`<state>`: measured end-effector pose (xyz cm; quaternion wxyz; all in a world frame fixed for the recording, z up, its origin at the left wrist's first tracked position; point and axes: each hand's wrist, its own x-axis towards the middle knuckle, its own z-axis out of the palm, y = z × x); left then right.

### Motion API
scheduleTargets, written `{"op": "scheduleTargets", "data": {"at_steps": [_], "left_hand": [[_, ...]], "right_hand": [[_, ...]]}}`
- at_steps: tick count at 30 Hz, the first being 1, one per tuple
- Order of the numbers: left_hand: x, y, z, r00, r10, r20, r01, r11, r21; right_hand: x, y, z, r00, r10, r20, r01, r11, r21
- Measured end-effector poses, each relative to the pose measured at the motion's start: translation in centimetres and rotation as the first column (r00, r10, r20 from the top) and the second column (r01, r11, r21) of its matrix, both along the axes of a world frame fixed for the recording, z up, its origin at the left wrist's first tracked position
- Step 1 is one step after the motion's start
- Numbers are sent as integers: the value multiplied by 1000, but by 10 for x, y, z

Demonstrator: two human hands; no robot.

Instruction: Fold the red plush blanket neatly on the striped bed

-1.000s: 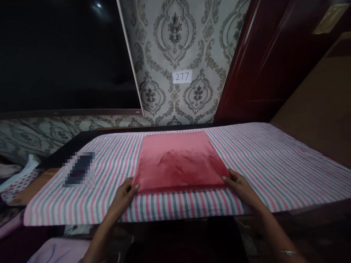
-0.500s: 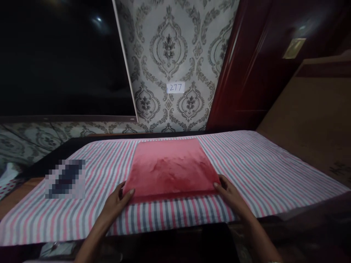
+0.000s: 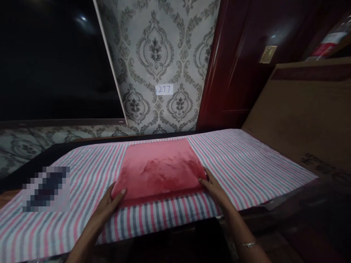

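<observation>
A flat, roughly rectangular pink plush cloth [image 3: 160, 168] lies on a striped cover [image 3: 241, 175] of pink, grey and white. Its pile shows darker brushed patches in the middle and right. My left hand [image 3: 111, 201] grips its near left corner, thumb on top and the fingers partly hidden at the edge. At the near right corner, my right hand [image 3: 212, 184] pinches the cloth in the same way. A thin bracelet circles my right wrist. Whether the cloth is folded in layers cannot be made out.
A blurred-out dark object [image 3: 46, 189] lies on the cover at left. Behind stand a large black screen [image 3: 55, 62] and a patterned wall with a paper label [image 3: 164, 89]. A cardboard box [image 3: 301, 117] borders the right side, beside a dark red door [image 3: 233, 65].
The view has turned to the right, so everything sits further left in the picture. Both hands still hold the near corners of the pink plush cloth, which stays flat on the cover.
</observation>
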<state>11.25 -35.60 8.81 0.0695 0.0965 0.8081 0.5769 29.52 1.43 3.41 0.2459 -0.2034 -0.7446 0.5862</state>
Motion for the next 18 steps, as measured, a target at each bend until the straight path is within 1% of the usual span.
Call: {"op": "scheduleTargets", "data": {"at_steps": [2, 4, 7, 11, 13, 14, 16, 18], "left_hand": [[4, 8, 4, 997, 11, 83, -18, 996, 84], [9, 17, 9, 991, 54, 121, -72, 986, 152], [16, 27, 18, 989, 80, 123, -107, 967, 233], [17, 25, 27, 992, 109, 69, -125, 943, 308], [15, 19, 27, 990, 108, 87, -130, 940, 317], [14, 16, 25, 987, 98, 124, -132, 943, 307], [12, 8, 17, 976, 70, 209, -126, 955, 270], [8, -1, 7, 972, 54, 231, -106, 970, 220]], "right_hand": [[0, -3, 5, 1000, -3, -24, 3, 1000, 10], [0, -6, 11, 999, 11, -40, -10, 1000, 18], [1, -10, 22, 996, 13, -87, -12, 1000, 17], [2, -15, 33, 982, -47, -184, 53, 998, 29], [3, -17, 31, 983, -56, -175, 58, 998, 5], [4, -17, 27, 987, -54, -150, 52, 998, -18], [8, -18, 14, 995, -38, -93, 32, 997, -70], [14, -16, 2, 999, -17, -45, 12, 995, -102]]}}
